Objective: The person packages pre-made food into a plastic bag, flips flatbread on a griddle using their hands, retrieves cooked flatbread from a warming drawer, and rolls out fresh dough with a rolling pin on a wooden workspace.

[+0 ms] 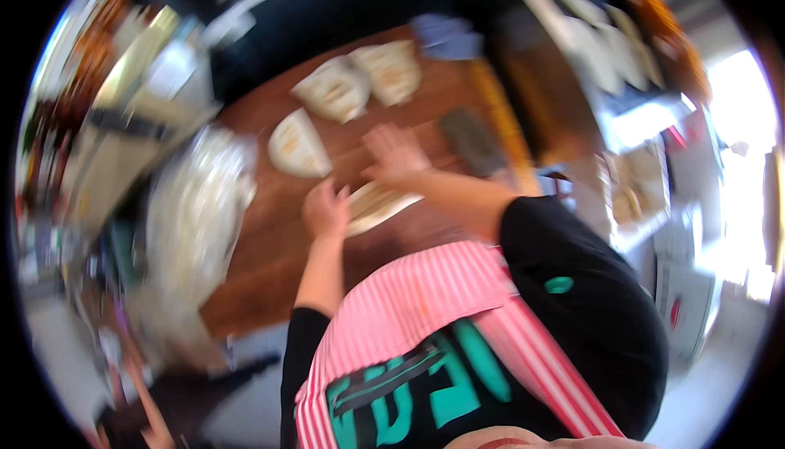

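Note:
On a reddish-brown wooden table (245,253) lies a pale flat piece, likely dough (377,207), in front of me. My left hand (327,207) is at its left end, fingers partly curled; blur hides whether they pinch it. My right hand (395,151) is spread, palm down, at the piece's upper edge, and holds nothing that shows. Just above my left hand lies a pale half-round flatbread or dough piece (299,144) with browned spots. Two similar folded pieces (336,89) (387,72) sit farther back. Right of my right hand lies a dark, flat block-like object (471,141).
A clear plastic bag (199,216) with pale contents lies along the table's left edge. A bluish-grey cloth (446,37) rests at the back. A yellow-orange strip (504,127) borders the right side. Another person (178,400) is at the lower left. A lined basket (638,191) stands at right.

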Demonstrator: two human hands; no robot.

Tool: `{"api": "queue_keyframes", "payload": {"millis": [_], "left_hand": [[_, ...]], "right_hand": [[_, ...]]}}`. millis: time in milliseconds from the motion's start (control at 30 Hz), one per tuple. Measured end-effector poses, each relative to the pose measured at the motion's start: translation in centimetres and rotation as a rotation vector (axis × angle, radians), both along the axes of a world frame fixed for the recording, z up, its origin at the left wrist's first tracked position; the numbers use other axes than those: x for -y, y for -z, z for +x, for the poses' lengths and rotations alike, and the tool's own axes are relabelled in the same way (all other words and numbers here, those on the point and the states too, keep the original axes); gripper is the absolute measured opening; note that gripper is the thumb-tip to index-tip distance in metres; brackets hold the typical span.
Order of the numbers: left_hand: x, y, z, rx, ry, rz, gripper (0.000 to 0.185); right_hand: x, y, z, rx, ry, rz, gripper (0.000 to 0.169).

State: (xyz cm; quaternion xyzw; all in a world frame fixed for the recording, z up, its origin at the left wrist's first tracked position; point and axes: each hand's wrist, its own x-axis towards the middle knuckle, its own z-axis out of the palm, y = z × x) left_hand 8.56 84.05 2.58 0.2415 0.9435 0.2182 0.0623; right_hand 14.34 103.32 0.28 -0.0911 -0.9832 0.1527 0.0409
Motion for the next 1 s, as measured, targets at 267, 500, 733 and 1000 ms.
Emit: {"api": "queue_keyframes", "payload": {"millis": [267,500,733,1000], "left_hand": [[2.9,1.8,6.0,0.22,-0.025,-0.002,0.033],[5.7,6.6,6.8,0.269,-0.313,0.37,0.038],[8.5,6.9,10.2,0.174,-0.504,0.369,0.045],[5.4,9.5,25.1,0.149,-0.551,0.182,0.039]], "right_hand": [[2.2,-0.2,12.9,-0.072,-0.242,0.006,0.068],[1.3,0.7,24.2,-0.052,-0.061,-0.018,0.039],[-1.4,-0.2,26.7,0.158,0.42,-0.462,0.046],[-8.4,-2.8,29.7,-0.171,-0.01,-0.598,0.044]]}}
